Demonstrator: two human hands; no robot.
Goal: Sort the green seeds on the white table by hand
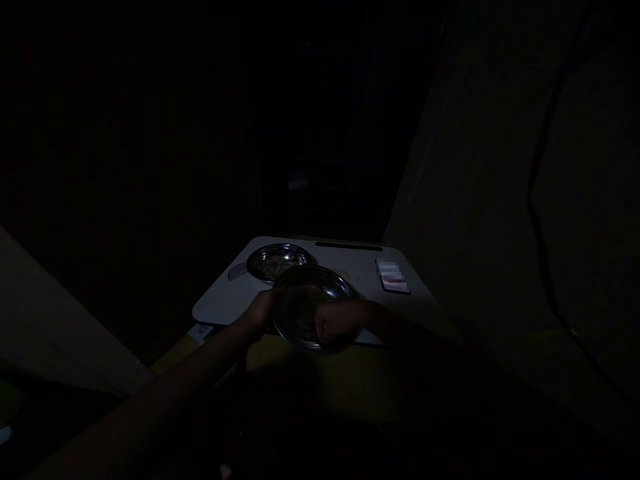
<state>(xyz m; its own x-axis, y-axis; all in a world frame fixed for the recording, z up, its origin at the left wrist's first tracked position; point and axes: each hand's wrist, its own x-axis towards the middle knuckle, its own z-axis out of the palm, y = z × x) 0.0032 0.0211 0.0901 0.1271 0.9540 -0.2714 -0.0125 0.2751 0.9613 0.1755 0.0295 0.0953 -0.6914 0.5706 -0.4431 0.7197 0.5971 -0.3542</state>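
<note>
- At the table's near edge, the person's left hand (261, 310) is at the left side of a shiny metal bowl (294, 312); it appears closed around the rim, though its fingertips are lost in the dark.
- Inside that bowl, the right hand (341, 319) reaches in from the right, fingers apparently curled inward; whether they pinch anything cannot be told.
- The metal bowl overhangs the near edge and seems tipped slightly toward the person; whether its base rests on the table is hidden. Dim greenish contents (317, 294) show beyond the right hand.
- By its look, the bowl should be light, stiff and hard to break, but its smooth wall may slip in damp fingers. The rim seems the best hold, thumb above and fingers beneath, with the opposite side supported against tipping. The contents look loose and likely to spill.
- Behind it and to the left, a second bowl (296, 254) sits on the white table (223, 301), holding small, pale, grain-like pieces (274, 269).
- Toward the table's right side lies a flat, phone-like object (395, 276), its face blurred out.
- At the far edge runs a dark narrow strip (349, 246).
</note>
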